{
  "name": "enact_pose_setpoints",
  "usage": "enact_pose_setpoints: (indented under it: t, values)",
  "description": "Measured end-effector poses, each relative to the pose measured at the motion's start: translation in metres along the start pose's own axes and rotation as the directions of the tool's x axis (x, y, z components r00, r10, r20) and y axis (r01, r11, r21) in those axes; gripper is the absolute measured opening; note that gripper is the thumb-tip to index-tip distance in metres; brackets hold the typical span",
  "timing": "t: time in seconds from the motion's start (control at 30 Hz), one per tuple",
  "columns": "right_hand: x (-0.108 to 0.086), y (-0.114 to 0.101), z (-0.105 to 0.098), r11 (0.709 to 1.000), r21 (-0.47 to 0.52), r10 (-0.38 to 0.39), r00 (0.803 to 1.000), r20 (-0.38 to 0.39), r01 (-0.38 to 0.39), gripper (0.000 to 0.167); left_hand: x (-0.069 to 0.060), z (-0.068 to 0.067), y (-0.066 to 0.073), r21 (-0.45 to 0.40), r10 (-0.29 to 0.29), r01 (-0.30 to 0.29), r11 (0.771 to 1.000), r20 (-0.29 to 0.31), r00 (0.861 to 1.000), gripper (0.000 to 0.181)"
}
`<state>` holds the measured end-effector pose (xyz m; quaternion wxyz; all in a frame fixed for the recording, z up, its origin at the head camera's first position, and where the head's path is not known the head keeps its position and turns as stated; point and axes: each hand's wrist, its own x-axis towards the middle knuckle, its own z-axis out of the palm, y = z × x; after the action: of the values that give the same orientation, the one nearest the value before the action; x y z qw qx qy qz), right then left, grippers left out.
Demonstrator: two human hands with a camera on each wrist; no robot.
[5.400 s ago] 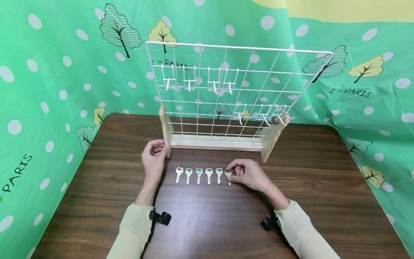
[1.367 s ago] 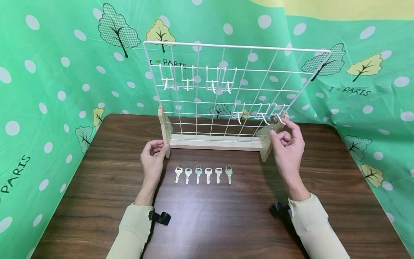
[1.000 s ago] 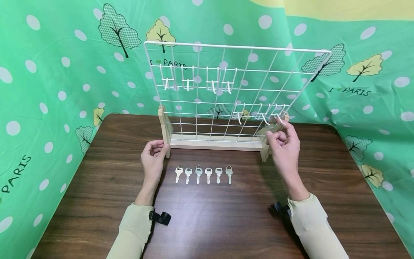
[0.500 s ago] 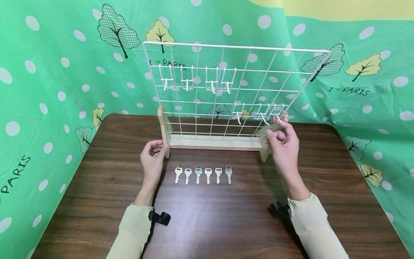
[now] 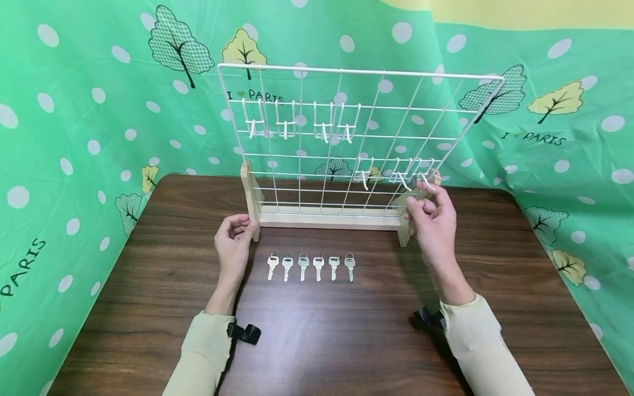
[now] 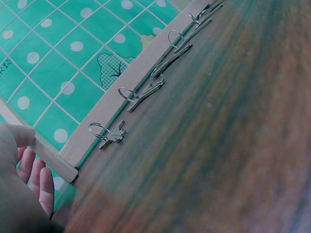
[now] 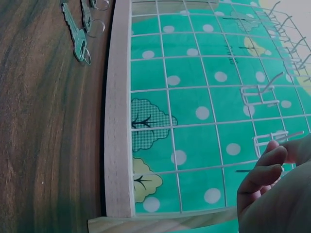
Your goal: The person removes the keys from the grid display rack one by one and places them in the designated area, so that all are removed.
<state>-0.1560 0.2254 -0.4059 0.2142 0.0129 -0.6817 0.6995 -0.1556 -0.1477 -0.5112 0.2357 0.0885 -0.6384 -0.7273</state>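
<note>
My left hand (image 5: pixel 234 245) holds the left wooden foot (image 5: pixel 251 201) of a white wire grid rack (image 5: pixel 346 137), its thumb on the front edge. My right hand (image 5: pixel 437 225) is raised at the rightmost lower hook (image 5: pixel 424 179). Its index fingertip meets the hook, while the thumb stays lower. In the right wrist view, a thin dark edge (image 7: pixel 242 171), perhaps a key seen side-on, sticks out beside the fingers; whether they pinch it is hidden. Several keys (image 5: pixel 318 268) with small rings lie in a row on the table before the rack.
Several white hooks (image 5: pixel 324 132) hang bare on the upper left of the grid, others (image 5: pixel 364 179) at lower right. A wooden bar (image 5: pixel 329 221) joins the feet. Behind the dark wood table (image 5: pixel 317 341) hangs a green patterned cloth (image 5: pixel 99 154).
Earlier, my right hand was at the rightmost key of the row; it left that key and rose to the rightmost hook. It shifted slightly left, then stayed nearly still. My left hand has not moved.
</note>
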Motion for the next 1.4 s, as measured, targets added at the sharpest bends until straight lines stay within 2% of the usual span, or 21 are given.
enact_pose_setpoints:
  t: [0.13, 0.23, 0.33, 0.6, 0.83, 1.03, 1.23, 1.4]
  values:
    - [-0.001, 0.000, -0.001, 0.995, -0.089, -0.034, 0.999, -0.020, 0.032, 0.028, -0.001, 0.000, -0.001, -0.002, -0.001, 0.001, 1.000, 0.002, 1.000, 0.026]
    - [-0.002, 0.000, -0.003, 0.980, -0.187, -0.073, 0.997, -0.036, 0.065, 0.028, -0.001, 0.000, -0.001, -0.003, -0.003, 0.003, 1.000, 0.003, 1.000, 0.025]
    - [-0.001, 0.002, -0.004, 0.973, -0.218, -0.087, 0.995, -0.054, 0.073, 0.029, -0.002, 0.000, -0.001, -0.005, -0.004, 0.004, 1.000, -0.001, 1.000, 0.024]
    - [0.009, 0.006, -0.003, 0.985, -0.162, -0.083, 0.981, -0.172, 0.055, 0.026, 0.002, 0.002, -0.001, 0.009, -0.012, 0.012, 1.000, 0.008, 1.000, 0.025]
    - [0.017, 0.000, 0.004, 0.975, -0.208, -0.126, 0.968, -0.215, 0.081, 0.021, 0.006, 0.002, -0.003, 0.000, -0.017, 0.017, 1.000, 0.005, 1.000, 0.024]
    - [0.023, 0.003, 0.006, 0.966, -0.233, -0.165, 0.957, -0.240, 0.108, 0.014, 0.007, 0.002, -0.004, -0.004, -0.013, 0.013, 1.000, 0.004, 1.000, 0.024]
    - [0.022, 0.000, 0.006, 0.975, -0.185, -0.169, 0.951, -0.260, 0.123, 0.004, 0.007, 0.001, -0.003, -0.005, -0.015, 0.015, 1.000, 0.012, 1.000, 0.023]
    - [0.019, -0.003, 0.007, 0.985, -0.097, -0.166, 0.947, -0.276, 0.144, 0.008, 0.006, 0.000, -0.002, -0.007, -0.020, 0.020, 1.000, 0.010, 1.000, 0.023]
